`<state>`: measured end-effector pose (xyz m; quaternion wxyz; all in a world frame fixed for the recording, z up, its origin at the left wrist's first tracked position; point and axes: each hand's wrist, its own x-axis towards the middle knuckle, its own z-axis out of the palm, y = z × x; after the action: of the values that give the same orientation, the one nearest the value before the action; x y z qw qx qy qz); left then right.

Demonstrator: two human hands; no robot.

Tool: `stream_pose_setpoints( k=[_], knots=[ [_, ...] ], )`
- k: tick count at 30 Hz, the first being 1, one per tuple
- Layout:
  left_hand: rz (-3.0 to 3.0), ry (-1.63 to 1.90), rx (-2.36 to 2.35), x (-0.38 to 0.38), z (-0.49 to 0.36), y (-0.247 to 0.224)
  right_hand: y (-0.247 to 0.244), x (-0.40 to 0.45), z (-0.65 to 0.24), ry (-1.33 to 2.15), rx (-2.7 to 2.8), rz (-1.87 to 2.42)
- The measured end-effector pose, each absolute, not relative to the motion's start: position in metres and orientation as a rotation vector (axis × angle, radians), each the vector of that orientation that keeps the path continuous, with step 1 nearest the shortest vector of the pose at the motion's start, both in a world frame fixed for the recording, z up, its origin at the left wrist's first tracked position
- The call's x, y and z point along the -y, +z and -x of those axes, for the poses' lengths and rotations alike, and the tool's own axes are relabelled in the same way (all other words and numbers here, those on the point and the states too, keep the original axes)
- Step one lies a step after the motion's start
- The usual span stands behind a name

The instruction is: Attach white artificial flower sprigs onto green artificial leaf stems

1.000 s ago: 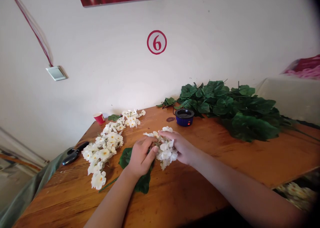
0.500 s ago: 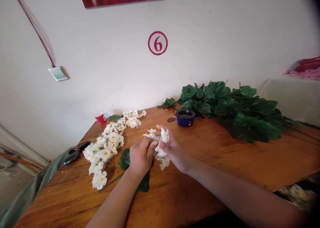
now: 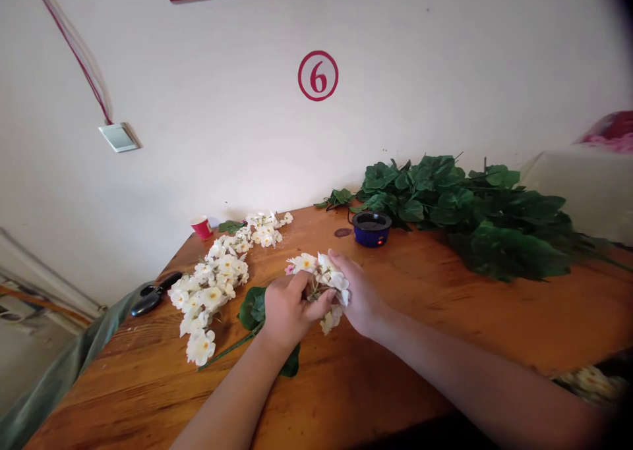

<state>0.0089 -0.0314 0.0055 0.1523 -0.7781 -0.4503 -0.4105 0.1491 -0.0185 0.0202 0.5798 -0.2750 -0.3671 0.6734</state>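
Note:
A bunch of white artificial flowers (image 3: 339, 281) with yellow centres is held between both hands above the table. My left hand (image 3: 287, 308) is closed, its thumb and forefinger pinching the bunch from the left near the thin stems. Curved round the right side of the blossoms, my right hand (image 3: 364, 300) supports them; its fingertips are partly hidden behind the petals. Under my left hand a green leaf spray (image 3: 251, 310) lies on the wood, its stem pointing to the lower left. Left of it runs a row of loose white flower heads (image 3: 210, 295).
On the wooden table (image 3: 395, 364) a small blue pot (image 3: 370, 232) with a lit red light stands beyond my hands. Green leaf sprays (image 3: 459, 203) are heaped at the back right. Black-handled scissors (image 3: 148, 302) and a red paper cup (image 3: 202, 228) lie left.
My right hand has closed in round the blossoms from the right, its fingers less extended. More of the bunch's flower faces show above my left hand. The view has tilted slightly downward.

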Motion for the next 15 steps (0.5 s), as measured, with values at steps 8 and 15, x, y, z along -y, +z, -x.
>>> stream_pose_setpoints(
  k=[8,15],
  knots=[
    [2.150,-0.976,1.254,0.0288,-0.0091,0.0027,0.0169,0.0189,-0.1450,1.628,0.883,0.611],
    [2.188,-0.965,1.241,0.0310,-0.0105,0.0059,0.0134,0.0182,-0.1468,1.708,1.029,0.659]
  ],
)
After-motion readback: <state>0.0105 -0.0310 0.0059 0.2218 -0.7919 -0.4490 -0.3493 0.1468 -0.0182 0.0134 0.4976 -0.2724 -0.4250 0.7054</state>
